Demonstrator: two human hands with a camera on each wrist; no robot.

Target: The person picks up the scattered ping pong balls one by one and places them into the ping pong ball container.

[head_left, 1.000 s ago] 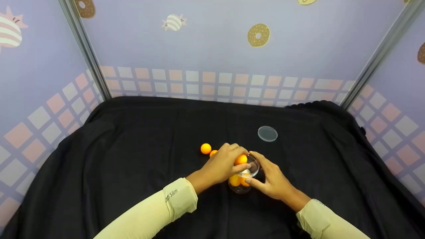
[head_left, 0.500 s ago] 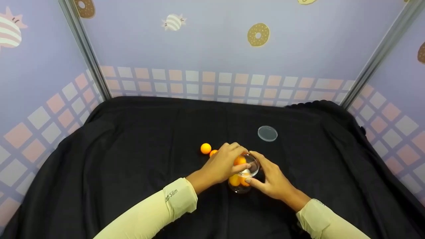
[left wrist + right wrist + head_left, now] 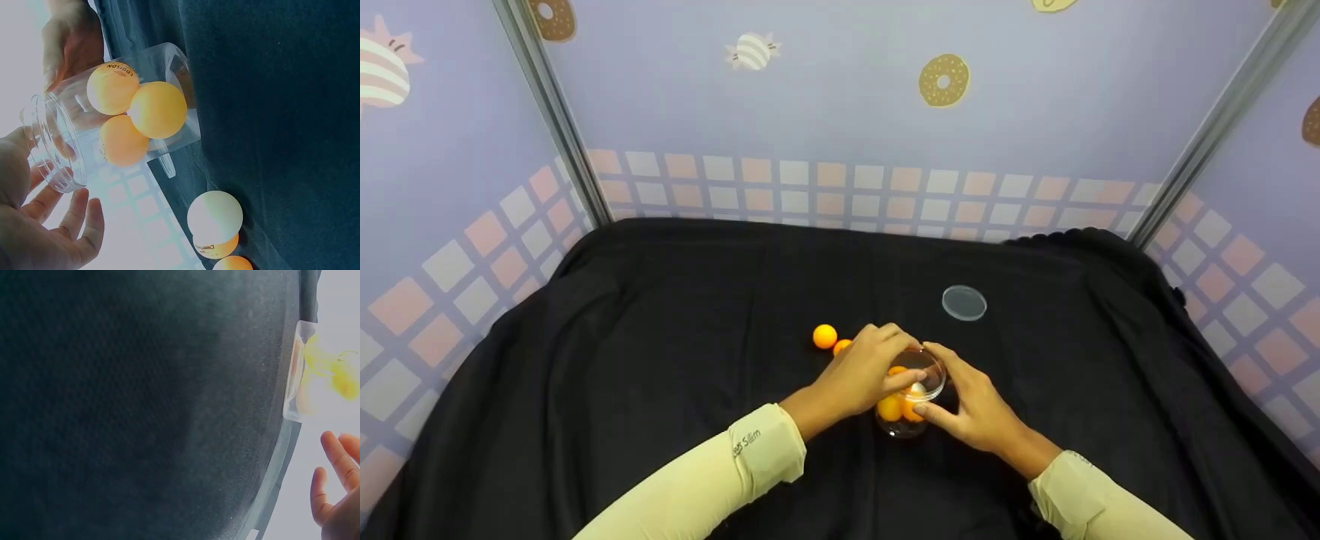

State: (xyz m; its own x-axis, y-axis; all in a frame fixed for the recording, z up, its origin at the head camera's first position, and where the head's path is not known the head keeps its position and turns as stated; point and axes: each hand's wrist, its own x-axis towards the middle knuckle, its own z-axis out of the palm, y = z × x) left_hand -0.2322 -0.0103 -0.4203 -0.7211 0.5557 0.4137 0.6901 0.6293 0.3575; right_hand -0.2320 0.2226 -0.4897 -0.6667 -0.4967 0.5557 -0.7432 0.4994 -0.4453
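Note:
A clear plastic jar (image 3: 901, 430) without a lid stands upright on the black cloth. Several orange ping-pong balls (image 3: 159, 109) lie inside it. My right hand (image 3: 982, 409) grips the jar near its rim, thumb on the near side and fingers on the far side. At the opening, my left hand (image 3: 861, 375) rests by the rim with its thumb across the mouth; no ball shows between its fingers. Beyond the left hand, an orange ball (image 3: 825, 337) and a partly hidden second orange ball (image 3: 842, 346) lie on the cloth. The left wrist view also shows a white ball (image 3: 215, 216) there.
A round clear lid (image 3: 964, 303) lies flat on the cloth (image 3: 690, 315), behind and right of the jar. Patterned wall panels (image 3: 840, 97) enclose the back and both sides.
The orange ball held by my left hand at the jar's mouth has dropped into the jar. Both hands, the lid and the balls on the cloth have stayed in place.

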